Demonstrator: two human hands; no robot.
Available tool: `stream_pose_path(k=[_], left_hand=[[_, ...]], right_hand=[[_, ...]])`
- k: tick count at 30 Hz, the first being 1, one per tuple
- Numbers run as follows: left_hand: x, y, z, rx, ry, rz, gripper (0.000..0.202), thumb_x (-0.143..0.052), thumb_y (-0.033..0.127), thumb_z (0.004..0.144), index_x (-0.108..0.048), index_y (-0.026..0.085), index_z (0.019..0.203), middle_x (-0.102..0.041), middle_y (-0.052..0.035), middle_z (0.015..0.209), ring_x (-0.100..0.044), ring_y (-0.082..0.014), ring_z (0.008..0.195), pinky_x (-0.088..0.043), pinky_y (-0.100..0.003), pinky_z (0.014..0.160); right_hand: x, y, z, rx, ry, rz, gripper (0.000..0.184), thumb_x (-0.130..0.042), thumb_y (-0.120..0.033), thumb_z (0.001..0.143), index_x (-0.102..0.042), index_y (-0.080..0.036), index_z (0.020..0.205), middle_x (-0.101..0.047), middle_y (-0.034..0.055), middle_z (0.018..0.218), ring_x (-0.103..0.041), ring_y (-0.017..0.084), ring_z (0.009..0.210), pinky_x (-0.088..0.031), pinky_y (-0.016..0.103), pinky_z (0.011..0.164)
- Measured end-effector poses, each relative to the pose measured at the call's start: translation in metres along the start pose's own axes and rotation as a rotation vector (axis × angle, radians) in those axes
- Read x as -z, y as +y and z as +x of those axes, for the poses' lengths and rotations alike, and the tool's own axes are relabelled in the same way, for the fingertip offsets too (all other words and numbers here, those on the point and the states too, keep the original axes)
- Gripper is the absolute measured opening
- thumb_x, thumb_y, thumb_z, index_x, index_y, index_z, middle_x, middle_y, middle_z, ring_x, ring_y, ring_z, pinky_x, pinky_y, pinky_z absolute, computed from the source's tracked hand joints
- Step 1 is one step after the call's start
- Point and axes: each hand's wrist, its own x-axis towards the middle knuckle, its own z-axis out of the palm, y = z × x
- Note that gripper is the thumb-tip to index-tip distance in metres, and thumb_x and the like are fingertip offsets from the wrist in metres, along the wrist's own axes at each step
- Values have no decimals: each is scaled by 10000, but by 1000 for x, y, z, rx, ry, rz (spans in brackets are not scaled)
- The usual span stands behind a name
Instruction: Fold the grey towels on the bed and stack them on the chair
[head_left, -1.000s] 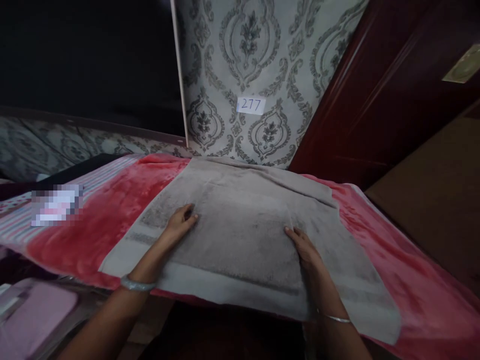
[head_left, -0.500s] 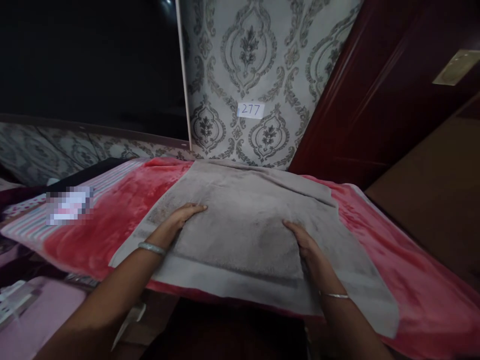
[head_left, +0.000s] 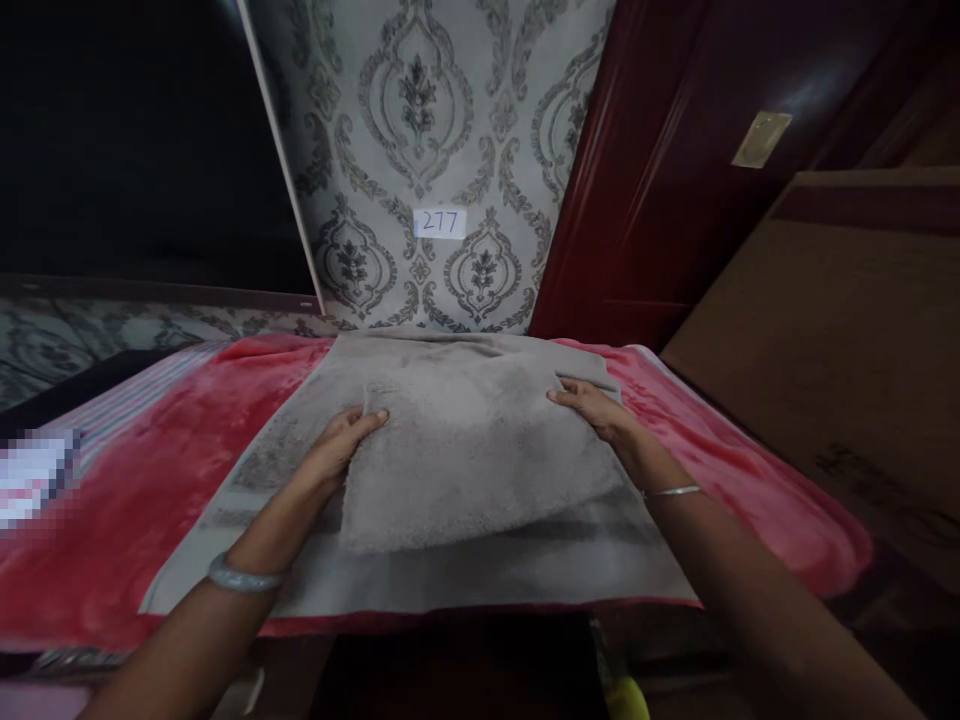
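A fluffy grey towel (head_left: 465, 460) is partly raised between my two hands, its near edge hanging in a slight curve. My left hand (head_left: 341, 440), with a bangle on the wrist, pinches the left side, thumb on top. On the right side, my right hand (head_left: 592, 405) grips the same layer between thumb and fingers. Beneath it, a flat grey layer (head_left: 540, 575) spreads towards the front edge. I cannot tell whether both layers are one folded piece. A red plush blanket (head_left: 172, 470) lies under the grey cloth.
Behind the blanket stands a patterned wall with a paper label (head_left: 440, 223). A large dark screen (head_left: 142, 150) is at the left, a dark red door (head_left: 667, 180) at the right. A cardboard box (head_left: 840, 330) borders the blanket's right side.
Both hands have taken hold of the upper grey layer at its sides and raised it off the layer below. The view has swung to the right.
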Motion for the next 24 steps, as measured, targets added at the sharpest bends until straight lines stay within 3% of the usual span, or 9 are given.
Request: stream_pose_path(k=[4,7,10,13,17,21,24], left_hand=[[-25,-7,-18,-41,-27,-111,515,-818,504,554,-679,169,921,-705,-52,744,-675,-237,708,-524,-312,617],[-43,-34,-32,53,-58,-209,610,-828,529,567,-662,179,1037,-745,-78,859,-713,-271,816,-574,-356,706],[-57,-69,-40,204,-146,-226,647,-845,530,564,-648,182,1072,-752,-104,916,-722,-288,839,-585,-374,696],[-60,-91,-41,256,-230,-164,659,-831,596,591,-647,162,1051,-732,-110,841,-717,-293,777,-576,-376,640],[-50,-101,-34,236,-304,-85,740,-776,668,655,-657,146,1165,-742,-154,914,-733,-347,860,-607,-443,696],[-37,-109,-25,174,-297,71,703,-662,720,724,-664,315,1298,-733,-141,1186,-672,-386,1189,-604,-523,900],[-29,-115,-18,108,-320,147,753,-810,625,565,-696,382,1268,-725,-119,1220,-536,-422,1370,-546,-563,1032]], right_hand=[[28,-8,21,51,6,-125,350,-742,-330,767,-762,-177,1081,-783,80,1059,-713,293,963,-589,425,886],[39,1,37,37,95,-359,328,-721,-305,820,-763,-184,1122,-778,85,1101,-706,295,1036,-559,449,962],[34,24,44,-36,204,-569,293,-711,-200,811,-773,-166,1096,-774,118,1121,-696,311,1093,-514,465,1032],[19,50,41,-80,263,-637,334,-643,-150,841,-755,-132,1155,-743,160,1211,-674,316,1166,-476,450,1079],[5,70,17,-90,371,-698,498,-553,-179,916,-611,-137,1409,-636,168,1412,-595,286,1300,-424,425,1132],[-2,89,-33,4,521,-904,593,-600,-254,911,-540,-200,1499,-538,157,1523,-474,341,1413,-335,539,1190],[-12,120,-75,88,545,-953,555,-548,-306,948,-555,-219,1496,-488,135,1571,-445,334,1443,-335,556,1199]])
